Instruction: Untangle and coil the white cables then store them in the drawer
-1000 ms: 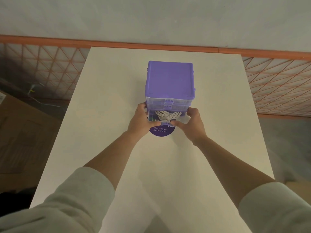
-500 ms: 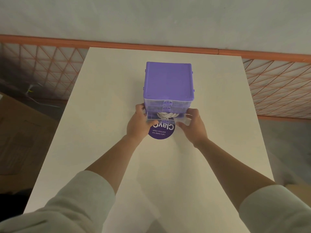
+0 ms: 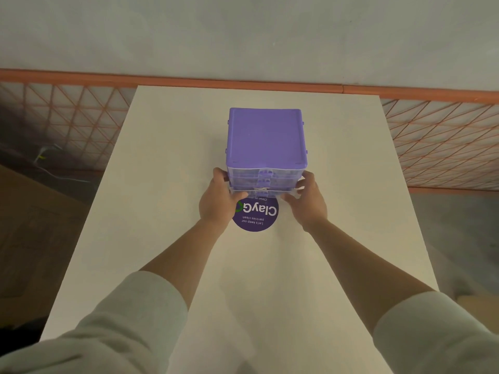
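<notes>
Left hand (image 3: pixel 217 202) grips bottom drawer (image 3: pixel 263 190) left corner | right hand (image 3: pixel 309 202) grips right corner | cables hidden inside | purple organizer (image 3: pixel 266 139) mid-tabletop, toward far edge

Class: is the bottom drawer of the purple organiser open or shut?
Nearly shut: the bottom drawer juts only slightly past the drawers above; both hands grip its front corners.

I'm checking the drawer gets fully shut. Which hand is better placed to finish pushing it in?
Neither clearly; slightly the left. Both the left hand and the right hand grip the bottom drawer at its front corners. The left thumb lies across the drawer's front, so it could press straight in.
</notes>
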{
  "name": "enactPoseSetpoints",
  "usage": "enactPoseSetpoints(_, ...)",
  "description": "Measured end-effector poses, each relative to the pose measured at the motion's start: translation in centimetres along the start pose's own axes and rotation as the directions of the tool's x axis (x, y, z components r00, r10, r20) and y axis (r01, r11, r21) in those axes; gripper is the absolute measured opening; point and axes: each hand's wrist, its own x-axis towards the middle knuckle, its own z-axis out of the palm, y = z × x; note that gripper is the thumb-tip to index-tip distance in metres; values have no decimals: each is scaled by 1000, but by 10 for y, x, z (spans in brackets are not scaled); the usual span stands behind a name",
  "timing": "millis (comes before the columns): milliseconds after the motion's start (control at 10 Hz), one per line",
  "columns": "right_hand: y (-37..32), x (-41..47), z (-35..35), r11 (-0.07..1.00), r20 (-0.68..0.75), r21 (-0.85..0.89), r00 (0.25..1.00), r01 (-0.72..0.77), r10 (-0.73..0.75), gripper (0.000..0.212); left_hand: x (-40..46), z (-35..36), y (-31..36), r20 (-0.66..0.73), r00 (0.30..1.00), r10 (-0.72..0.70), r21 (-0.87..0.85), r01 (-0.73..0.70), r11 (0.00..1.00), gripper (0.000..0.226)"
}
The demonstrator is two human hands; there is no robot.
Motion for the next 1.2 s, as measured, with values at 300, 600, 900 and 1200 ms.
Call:
enactPoseSetpoints(300,-8,0,0,996,-15,-88,1000,-10,9,46,7,0,-6,6,1000,19,28,-19,999,40)
enactPoseSetpoints(600,-16,-4,1,994,-19,-86,998,-62,61,41,7,-3,-7,39,999,14,-4,-14,1000,42)
enactPoseSetpoints(900,-21,-17,1,995,37,37,995,-89,88,49,5,-2,-14,172,985,-4,-141,28,990,42)
enactPoseSetpoints(1200,-43,-32,-36,980,76,53,979,-192,187,62,-11,-34,12,147,984,-104,-34,110,993,46)
